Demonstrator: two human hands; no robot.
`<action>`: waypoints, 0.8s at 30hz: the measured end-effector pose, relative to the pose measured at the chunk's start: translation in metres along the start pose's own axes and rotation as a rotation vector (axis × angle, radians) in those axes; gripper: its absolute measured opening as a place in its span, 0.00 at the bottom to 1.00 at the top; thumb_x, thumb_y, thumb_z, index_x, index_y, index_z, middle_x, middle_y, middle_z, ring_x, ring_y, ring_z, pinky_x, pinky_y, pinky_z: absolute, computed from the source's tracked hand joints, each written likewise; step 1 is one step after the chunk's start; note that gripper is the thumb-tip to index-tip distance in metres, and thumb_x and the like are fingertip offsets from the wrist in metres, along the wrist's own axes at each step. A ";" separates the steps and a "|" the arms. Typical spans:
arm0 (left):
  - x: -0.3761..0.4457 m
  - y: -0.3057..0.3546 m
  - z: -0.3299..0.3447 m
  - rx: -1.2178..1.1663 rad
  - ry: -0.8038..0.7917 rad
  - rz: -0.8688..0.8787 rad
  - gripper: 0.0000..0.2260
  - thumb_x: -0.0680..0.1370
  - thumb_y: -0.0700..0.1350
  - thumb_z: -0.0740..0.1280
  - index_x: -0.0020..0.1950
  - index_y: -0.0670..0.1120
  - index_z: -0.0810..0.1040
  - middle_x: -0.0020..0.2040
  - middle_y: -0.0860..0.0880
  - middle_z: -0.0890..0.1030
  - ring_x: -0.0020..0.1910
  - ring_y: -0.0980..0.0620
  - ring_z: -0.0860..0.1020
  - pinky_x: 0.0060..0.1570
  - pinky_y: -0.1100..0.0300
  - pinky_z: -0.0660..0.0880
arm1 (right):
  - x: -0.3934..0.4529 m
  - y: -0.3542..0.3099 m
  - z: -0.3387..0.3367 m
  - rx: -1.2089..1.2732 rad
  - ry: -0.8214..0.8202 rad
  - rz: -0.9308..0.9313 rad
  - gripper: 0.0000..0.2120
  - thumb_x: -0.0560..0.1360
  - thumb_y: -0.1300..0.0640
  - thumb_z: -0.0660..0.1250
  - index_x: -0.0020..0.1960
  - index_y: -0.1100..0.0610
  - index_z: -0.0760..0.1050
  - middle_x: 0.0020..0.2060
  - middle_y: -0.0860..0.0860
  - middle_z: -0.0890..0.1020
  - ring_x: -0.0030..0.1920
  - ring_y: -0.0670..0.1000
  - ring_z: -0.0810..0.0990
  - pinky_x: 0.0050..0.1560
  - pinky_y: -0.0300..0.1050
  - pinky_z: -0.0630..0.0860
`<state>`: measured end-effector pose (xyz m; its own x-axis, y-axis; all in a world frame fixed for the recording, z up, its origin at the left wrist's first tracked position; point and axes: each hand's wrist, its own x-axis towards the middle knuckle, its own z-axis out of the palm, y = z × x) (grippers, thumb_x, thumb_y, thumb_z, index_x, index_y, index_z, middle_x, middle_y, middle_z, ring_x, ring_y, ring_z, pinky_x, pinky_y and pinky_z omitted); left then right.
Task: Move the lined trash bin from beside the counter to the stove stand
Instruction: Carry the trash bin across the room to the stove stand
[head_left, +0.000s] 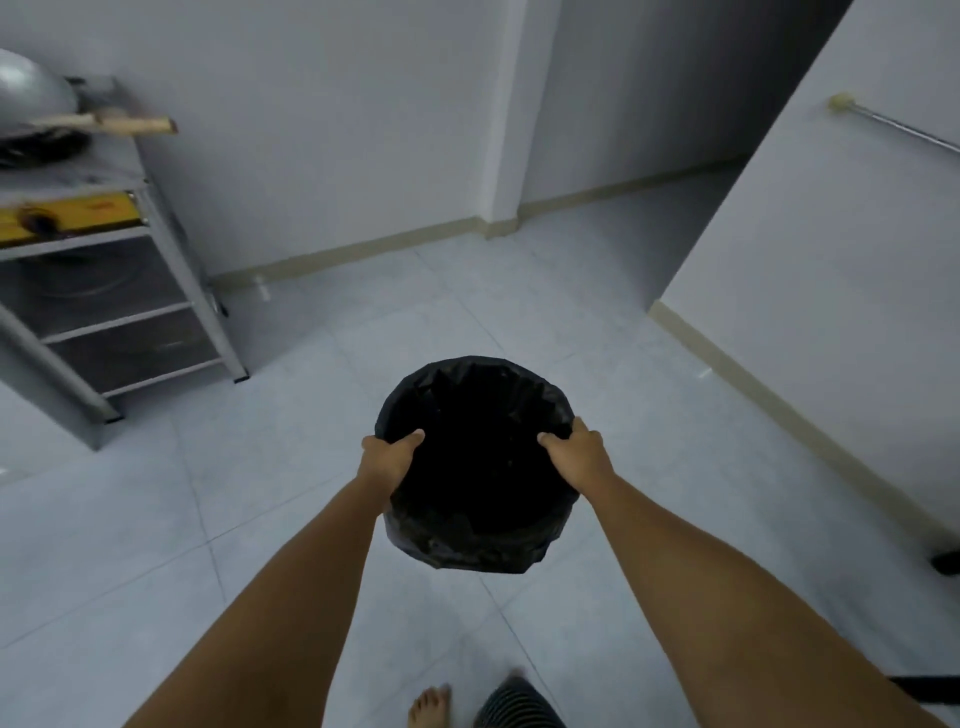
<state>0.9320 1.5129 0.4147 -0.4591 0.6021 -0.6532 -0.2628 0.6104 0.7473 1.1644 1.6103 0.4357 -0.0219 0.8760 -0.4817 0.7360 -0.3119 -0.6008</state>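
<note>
A: Where was the trash bin (475, 540) at that moment?

B: Off the floor (291, 499), held out in front of the person at about the middle of the view, above the pale tiles. A black liner (415, 400) was folded over its rim and hung down the outside, so the inside looked almost wholly dark.

A: And the hands?

B: Both were on the rim. The left hand (387, 460) had its grip closed over the left edge, thumb hooked inside the opening and fingers wrapped down the outside. The right hand (579, 457) did the same on the right edge, thumb over the rim and pressing the liner against it. Both arms were stretched forward.

A: How near was the stove stand (130, 312)?

B: Well apart from the bin, up at the left of the view against the wall. It was a metal frame with slatted shelves, a yellow panel (72, 215) near the top, and a grey wok (34, 96) with a wooden handle (135, 124) resting on it.

A: Anything else in view?

B: A bare foot (428, 704) at the bottom edge, and a metal rail (898, 127) on the white surface at the right.
</note>
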 end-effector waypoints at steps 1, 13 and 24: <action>0.009 0.009 -0.001 -0.010 0.020 -0.001 0.37 0.76 0.55 0.70 0.77 0.38 0.59 0.73 0.36 0.70 0.70 0.34 0.72 0.70 0.40 0.69 | 0.015 -0.015 -0.001 -0.014 -0.014 -0.020 0.31 0.75 0.44 0.65 0.73 0.55 0.66 0.66 0.60 0.71 0.63 0.64 0.76 0.66 0.57 0.73; 0.124 0.106 0.004 -0.179 0.192 -0.036 0.33 0.78 0.53 0.68 0.76 0.38 0.62 0.72 0.37 0.72 0.70 0.36 0.73 0.69 0.43 0.71 | 0.194 -0.160 0.004 -0.160 -0.204 -0.193 0.29 0.75 0.44 0.65 0.73 0.56 0.67 0.66 0.60 0.73 0.63 0.63 0.76 0.65 0.57 0.74; 0.238 0.170 -0.051 -0.299 0.303 -0.091 0.34 0.78 0.52 0.68 0.77 0.38 0.59 0.74 0.36 0.69 0.71 0.35 0.71 0.71 0.42 0.69 | 0.312 -0.293 0.086 -0.280 -0.323 -0.290 0.29 0.74 0.43 0.65 0.71 0.55 0.67 0.65 0.59 0.71 0.61 0.63 0.76 0.62 0.54 0.75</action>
<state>0.7349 1.7336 0.3922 -0.6393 0.3476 -0.6859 -0.5275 0.4507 0.7201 0.8838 1.9435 0.4071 -0.4272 0.7398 -0.5198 0.8208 0.0763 -0.5660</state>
